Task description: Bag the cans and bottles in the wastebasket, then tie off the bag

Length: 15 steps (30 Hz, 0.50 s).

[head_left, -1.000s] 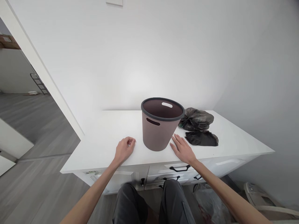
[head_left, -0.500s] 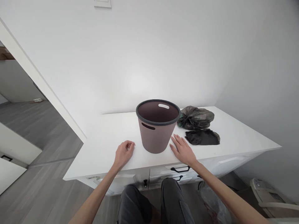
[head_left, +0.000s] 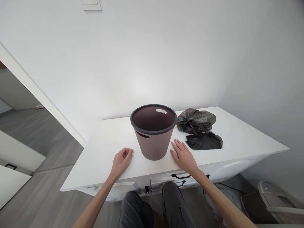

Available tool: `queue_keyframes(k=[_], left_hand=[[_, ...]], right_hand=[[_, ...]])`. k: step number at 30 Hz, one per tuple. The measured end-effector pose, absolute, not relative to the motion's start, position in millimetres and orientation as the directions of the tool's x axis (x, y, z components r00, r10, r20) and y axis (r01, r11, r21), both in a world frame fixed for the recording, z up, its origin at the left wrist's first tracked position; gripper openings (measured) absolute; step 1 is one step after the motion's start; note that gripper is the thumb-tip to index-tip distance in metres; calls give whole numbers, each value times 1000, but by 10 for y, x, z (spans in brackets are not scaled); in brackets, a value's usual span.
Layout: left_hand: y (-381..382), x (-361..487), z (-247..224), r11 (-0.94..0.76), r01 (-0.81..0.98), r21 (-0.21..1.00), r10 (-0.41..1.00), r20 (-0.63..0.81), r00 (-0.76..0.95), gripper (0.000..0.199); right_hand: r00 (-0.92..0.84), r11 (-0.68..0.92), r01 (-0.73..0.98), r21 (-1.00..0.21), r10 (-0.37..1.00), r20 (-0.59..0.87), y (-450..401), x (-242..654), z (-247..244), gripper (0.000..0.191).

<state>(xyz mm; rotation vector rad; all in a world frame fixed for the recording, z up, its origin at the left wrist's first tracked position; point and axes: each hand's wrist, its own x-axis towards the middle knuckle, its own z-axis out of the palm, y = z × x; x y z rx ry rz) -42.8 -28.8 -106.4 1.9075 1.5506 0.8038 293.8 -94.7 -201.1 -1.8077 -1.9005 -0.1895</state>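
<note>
A mauve-brown trash bin [head_left: 155,147] with a dark grey rim and cut-out handle slots stands upright on the white cabinet top [head_left: 102,139]. My left hand [head_left: 121,162] rests on the surface left of the bin, apart from it. Its fingers are curled in, thumb against the forefinger, and no object shows in them. On the other side, my right hand [head_left: 184,156] lies flat with fingers outstretched, close to the bin's base. Beyond it are a folded black plastic bag [head_left: 204,141] and, behind that, a knotted, filled black trash bag [head_left: 197,121].
White drawers with black handles [head_left: 180,176] are below the top, just above my knees. A beige appliance [head_left: 273,199] stands on the floor at right, near a clear plastic bag [head_left: 229,196]. A doorway opens at left; a wall switch [head_left: 92,4] is above.
The view has shifted slightly, so the bin appears a little further left and lower. Both hands keep nearly the same places beside it.
</note>
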Motion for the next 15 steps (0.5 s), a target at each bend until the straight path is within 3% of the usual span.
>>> queue_keyframes(k=[15], left_hand=[[-220,-415,-1076,-178,696,695,983,98,153,47]], right_hand=[[32,137,943,-303,870,493,-896,2959,-2070,55]])
